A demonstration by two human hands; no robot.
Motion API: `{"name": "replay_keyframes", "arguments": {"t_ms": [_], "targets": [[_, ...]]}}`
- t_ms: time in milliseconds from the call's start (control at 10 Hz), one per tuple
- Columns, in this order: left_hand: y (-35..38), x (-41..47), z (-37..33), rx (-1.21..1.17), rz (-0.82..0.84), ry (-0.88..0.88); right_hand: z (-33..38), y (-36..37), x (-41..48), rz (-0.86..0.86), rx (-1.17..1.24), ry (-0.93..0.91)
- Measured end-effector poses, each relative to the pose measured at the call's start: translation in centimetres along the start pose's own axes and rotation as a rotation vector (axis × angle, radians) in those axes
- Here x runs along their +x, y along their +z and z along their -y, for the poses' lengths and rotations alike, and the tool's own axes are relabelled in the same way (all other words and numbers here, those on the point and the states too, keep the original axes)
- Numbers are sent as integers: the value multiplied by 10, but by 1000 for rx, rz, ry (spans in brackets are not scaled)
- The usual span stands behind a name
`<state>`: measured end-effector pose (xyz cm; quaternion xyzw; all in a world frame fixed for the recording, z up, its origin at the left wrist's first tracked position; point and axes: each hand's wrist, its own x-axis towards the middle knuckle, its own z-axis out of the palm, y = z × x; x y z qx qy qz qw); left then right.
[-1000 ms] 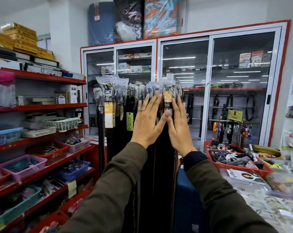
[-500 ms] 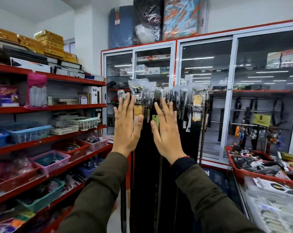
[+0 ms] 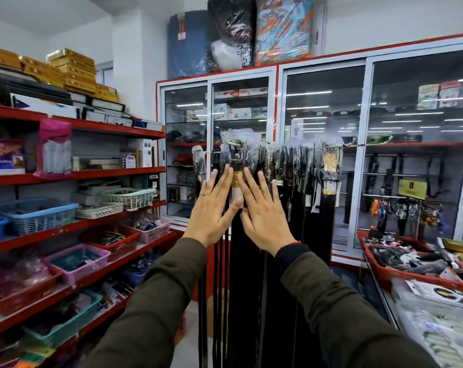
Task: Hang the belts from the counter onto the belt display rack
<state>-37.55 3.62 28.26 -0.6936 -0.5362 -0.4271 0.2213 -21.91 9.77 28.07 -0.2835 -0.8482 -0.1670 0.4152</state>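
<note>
Up front, the left hand (image 3: 211, 208) and right hand (image 3: 262, 216) lie flat and open, holding nothing, on hanging belts (image 3: 251, 261), between red shelves (image 3: 92, 224) of baskets (image 3: 36, 213) and a full red tray (image 3: 400, 272).

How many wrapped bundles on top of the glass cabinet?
3, side by side above its left half: blue bundle leftmost, black-and-white bundle in the middle, orange-and-teal bundle rightmost. More may sit behind them, unseen.

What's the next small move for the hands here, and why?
Probably draw both hands back and turn to the counter for another belt. The left hand and right hand lie open and flat against the hanging belts on the rack, holding nothing.
</note>
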Motion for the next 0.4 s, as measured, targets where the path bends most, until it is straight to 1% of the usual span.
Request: {"name": "replay_keyframes", "arguments": {"t_ms": [100,200,300,400], "targets": [[3,-3,-2,-32,-23,10,3,2,-2,3,15,16],[0,-5,-5,-52,-7,-7,12,-3,-4,10,32,40],[-4,-8,-9,-11,-17,-4,13,-10,-10,0,53,27],[-6,-10,-21,65,-71,-14,11,-36,-19,-75,113,95]]}}
